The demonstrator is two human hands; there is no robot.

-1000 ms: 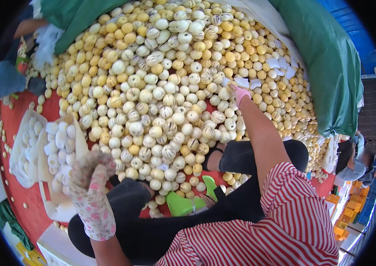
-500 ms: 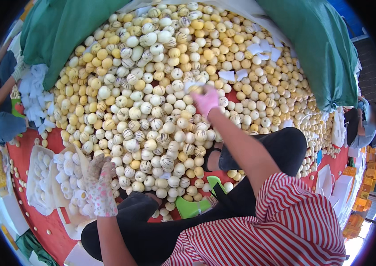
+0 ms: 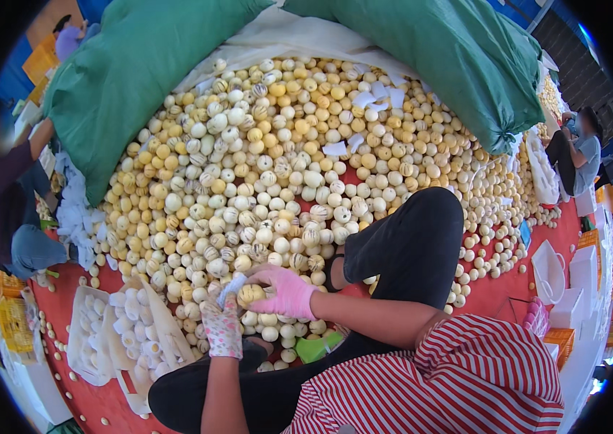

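Observation:
My right hand (image 3: 285, 291), in a pink glove, is closed around a yellowish pepino melon (image 3: 251, 294) with faint stripes. Right beside it, my left hand (image 3: 221, 325) wears a white glove with a flower print. Its fingers are closed on a white foam sleeve (image 3: 231, 288), which lies against the melon. Both hands meet low over the near edge of a large heap of pepino melons (image 3: 270, 173), cream to yellow, many with purple stripes.
Bags of foam-wrapped melons (image 3: 136, 329) stand at the left on red sheeting (image 3: 82, 405). Green cloth bundles (image 3: 154, 72) border the heap. White foam sleeves (image 3: 78, 210) are piled beside a co-worker (image 3: 13, 188). At the right are white boxes (image 3: 581, 271) and another person (image 3: 578, 155).
My right hand has come back from the middle of the heap with a melon. My left hand has moved right from the bags to meet it. The view has tilted upward.

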